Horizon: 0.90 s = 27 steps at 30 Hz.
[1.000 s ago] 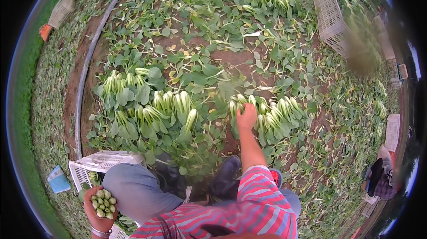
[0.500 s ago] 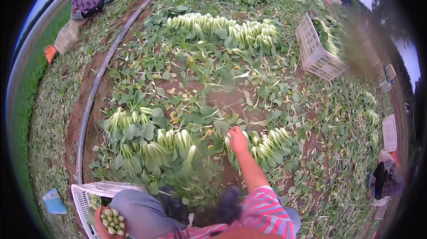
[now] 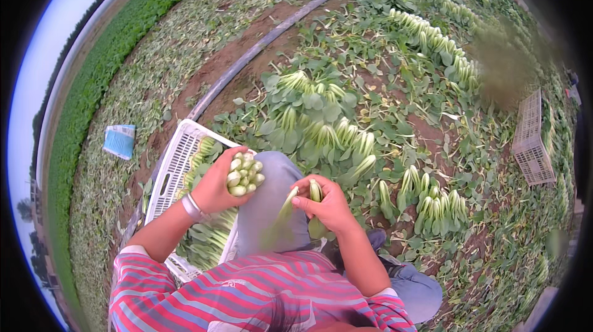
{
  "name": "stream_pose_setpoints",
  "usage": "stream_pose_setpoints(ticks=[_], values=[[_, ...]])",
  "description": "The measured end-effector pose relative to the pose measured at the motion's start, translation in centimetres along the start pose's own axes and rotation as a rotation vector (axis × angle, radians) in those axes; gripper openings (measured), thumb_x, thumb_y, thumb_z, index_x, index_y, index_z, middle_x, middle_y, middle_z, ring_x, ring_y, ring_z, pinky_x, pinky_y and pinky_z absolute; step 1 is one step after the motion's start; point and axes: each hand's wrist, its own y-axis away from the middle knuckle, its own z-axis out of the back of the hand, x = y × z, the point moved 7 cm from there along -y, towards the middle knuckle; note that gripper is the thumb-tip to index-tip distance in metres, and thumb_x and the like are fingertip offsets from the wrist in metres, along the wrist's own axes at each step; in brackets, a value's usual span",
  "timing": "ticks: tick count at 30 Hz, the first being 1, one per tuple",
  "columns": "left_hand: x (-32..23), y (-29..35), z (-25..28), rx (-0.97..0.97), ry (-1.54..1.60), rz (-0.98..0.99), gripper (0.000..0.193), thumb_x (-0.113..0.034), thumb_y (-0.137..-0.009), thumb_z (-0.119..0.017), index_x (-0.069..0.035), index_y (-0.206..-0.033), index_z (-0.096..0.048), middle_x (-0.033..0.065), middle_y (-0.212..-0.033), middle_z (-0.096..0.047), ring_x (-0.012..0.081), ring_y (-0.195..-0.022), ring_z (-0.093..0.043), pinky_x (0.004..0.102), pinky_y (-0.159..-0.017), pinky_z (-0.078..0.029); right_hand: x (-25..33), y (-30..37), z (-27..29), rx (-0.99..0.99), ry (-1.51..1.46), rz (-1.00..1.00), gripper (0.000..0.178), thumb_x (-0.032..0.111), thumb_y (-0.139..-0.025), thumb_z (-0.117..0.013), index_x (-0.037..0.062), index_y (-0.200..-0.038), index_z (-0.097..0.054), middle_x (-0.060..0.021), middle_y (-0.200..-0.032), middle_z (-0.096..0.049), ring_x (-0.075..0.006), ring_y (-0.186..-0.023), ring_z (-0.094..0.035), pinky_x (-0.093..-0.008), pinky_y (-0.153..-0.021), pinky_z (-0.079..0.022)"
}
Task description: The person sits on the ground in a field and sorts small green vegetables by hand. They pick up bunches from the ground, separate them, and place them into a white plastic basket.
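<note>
My left hand (image 3: 212, 187), with a band on its wrist, is closed round a bunch of bok choy (image 3: 245, 173), their pale bases bundled together and facing up. It is over the inner side of a white plastic crate (image 3: 165, 179) that holds more greens. Above my knee, my right hand (image 3: 335, 207) grips bok choy (image 3: 315, 190) between thumb and fingers; a pale, leafy piece (image 3: 285, 213) hangs blurred from its fingertips. Whether that piece is a whole plant or a loose leaf, I cannot tell. The two hands are a short way apart.
Cut bok choy lie in heaps ahead (image 3: 324, 131) and to the right (image 3: 438, 203), with a long row (image 3: 435, 42) farther off. A grey hose (image 3: 265, 38) crosses the ground. Another crate (image 3: 532, 140) stands at right; a blue-and-white packet (image 3: 119, 141) lies left.
The view has swung left. My right hand has come back from the right-hand heap with bok choy in it. My left hand has risen beside the crate, still holding its bunch.
</note>
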Motion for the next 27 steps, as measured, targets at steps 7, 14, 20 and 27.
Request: stream_pose_setpoints(ticks=[7,14,20,27], values=[[0.5,4.6,2.4,0.193,0.031,-0.008,0.097,-0.016,-0.073,-0.090,-0.005,-0.153,-0.036,0.0164,-0.137,-0.061,0.0289,-0.128,-0.062,0.0392,-0.111,-0.048,-3.8,0.7,-10.3,-0.215,0.167,0.266,0.016,0.002,-0.091,-0.080,0.0022,-0.101,-0.067,-0.0038,-0.098,-0.074,-0.0080,-0.084,-0.067,-0.0261,-0.072,-0.056],[-0.7,3.6,1.8,0.231,0.048,-0.038,0.098,-0.019,-0.068,-0.091,-0.003,-0.149,-0.039,0.0179,-0.131,-0.064,0.0301,-0.122,-0.064,0.0398,-0.107,-0.050,-3.7,1.1,-11.1,-0.413,0.222,0.443,0.014,0.001,-0.088,-0.079,0.0033,-0.093,-0.066,-0.0015,-0.089,-0.069,-0.0089,-0.077,-0.061,-0.0293,-0.069,-0.050],[-1.1,3.6,1.0,-0.033,-0.068,-0.069,0.084,-0.019,-0.068,-0.090,-0.004,-0.139,-0.048,0.0177,-0.121,-0.070,0.0345,-0.112,-0.070,0.0422,-0.098,-0.055,-3.4,1.9,-9.2,-0.312,-0.024,0.356,0.016,0.008,-0.095,-0.067,0.0043,-0.110,-0.066,-0.0006,-0.093,-0.060,-0.0104,-0.082,-0.059,-0.0320,-0.070,-0.050],[-0.1,2.9,1.4,0.162,-0.042,-0.048,0.087,-0.013,-0.072,-0.089,-0.005,-0.145,-0.043,0.0143,-0.126,-0.067,0.0264,-0.117,-0.067,0.0385,-0.104,-0.053,-4.5,3.1,-10.5,-0.249,-0.160,0.268,0.026,0.006,-0.102,-0.066,0.0009,-0.128,-0.062,-0.0019,-0.104,-0.062,-0.0079,-0.092,-0.059,-0.0273,-0.081,-0.054]])
